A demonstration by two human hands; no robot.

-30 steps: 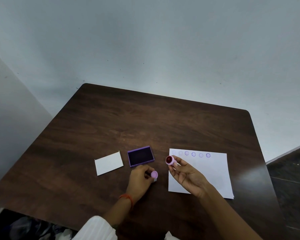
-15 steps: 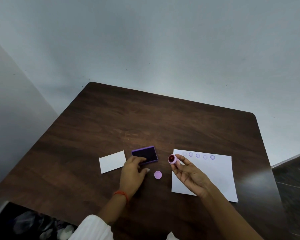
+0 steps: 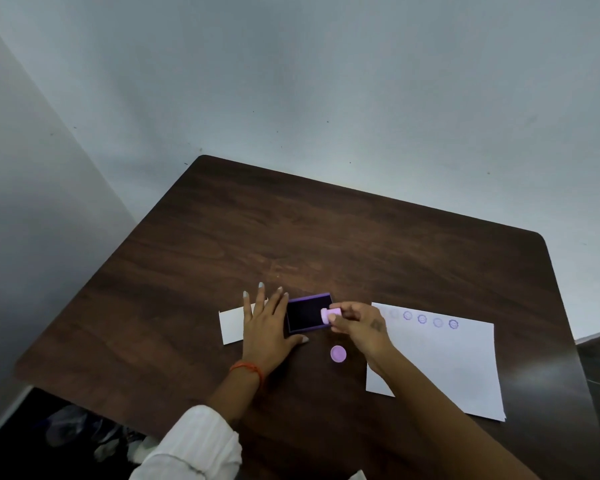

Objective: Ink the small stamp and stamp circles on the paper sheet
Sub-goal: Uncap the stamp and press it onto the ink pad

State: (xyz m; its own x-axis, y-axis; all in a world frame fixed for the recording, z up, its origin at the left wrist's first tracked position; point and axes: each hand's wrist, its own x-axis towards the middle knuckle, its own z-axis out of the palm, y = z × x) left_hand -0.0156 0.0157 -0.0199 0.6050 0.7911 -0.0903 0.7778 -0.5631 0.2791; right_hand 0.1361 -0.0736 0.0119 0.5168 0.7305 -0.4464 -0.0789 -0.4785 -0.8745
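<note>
A purple ink pad (image 3: 305, 315) lies open on the dark wooden table (image 3: 326, 237). My right hand (image 3: 359, 325) holds the small pink stamp (image 3: 329, 315) at the pad's right edge, its face turned toward the dark ink. My left hand (image 3: 265, 327) rests flat with spread fingers beside the pad's left edge, holding nothing. The stamp's round pink cap (image 3: 338, 353) lies on the table in front of the pad. To the right lies the white paper sheet (image 3: 444, 362) with a row of several purple circles (image 3: 430, 320) along its far edge.
A small white card (image 3: 230, 323) lies left of the pad, partly under my left hand. The table's far edge meets a pale wall. Its right edge is close to the sheet.
My right hand carried the stamp left from the sheet's edge to the ink pad. My left hand let go of the cap, moved to the pad and flattened beside it.
</note>
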